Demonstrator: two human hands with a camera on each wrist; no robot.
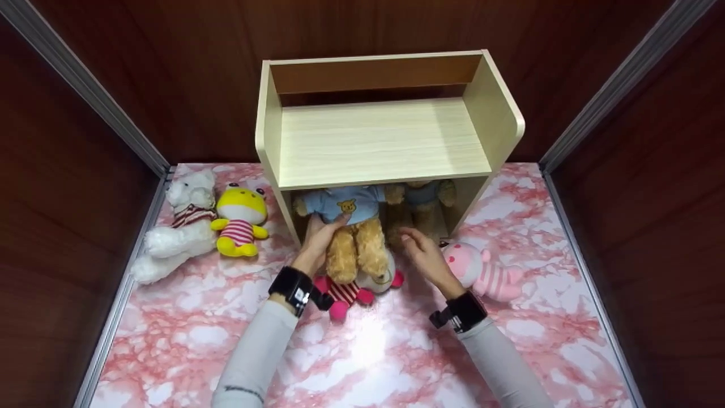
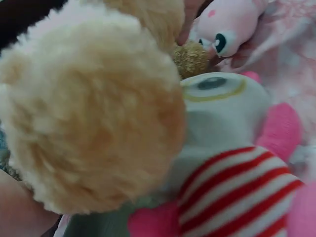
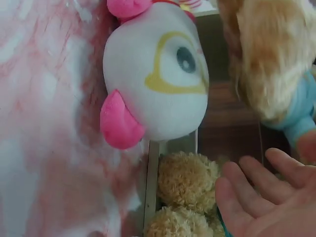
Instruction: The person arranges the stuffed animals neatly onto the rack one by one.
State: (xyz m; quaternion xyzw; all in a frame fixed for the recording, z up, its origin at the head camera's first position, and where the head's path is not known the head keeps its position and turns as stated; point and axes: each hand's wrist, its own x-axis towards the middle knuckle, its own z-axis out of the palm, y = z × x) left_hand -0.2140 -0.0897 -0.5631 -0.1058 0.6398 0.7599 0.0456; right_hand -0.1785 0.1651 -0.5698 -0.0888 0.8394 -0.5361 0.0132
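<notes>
My left hand (image 1: 318, 241) grips a tan teddy bear (image 1: 358, 249) in a light blue shirt, thumb lying over the front of the shirt. The bear's upper part is inside the lower compartment of a pale wooden shelf (image 1: 385, 136); the upper board hides its head. Its fuzzy foot (image 2: 98, 113) fills much of the left wrist view. My right hand (image 1: 427, 258) is beside the bear's legs, palm bare and fingers loosely bent in the right wrist view. Behind that hand, a second teddy bear (image 1: 422, 195) in a grey-blue top sits at the compartment's right side.
A white-headed doll (image 3: 153, 64) with pink limbs and red stripes lies before the shelf, under the held bear's legs. To the right lies a pink striped doll (image 1: 495, 277). A yellow doll (image 1: 238, 218) and a white plush bear (image 1: 190, 241) lie left. Dark walls enclose the floor.
</notes>
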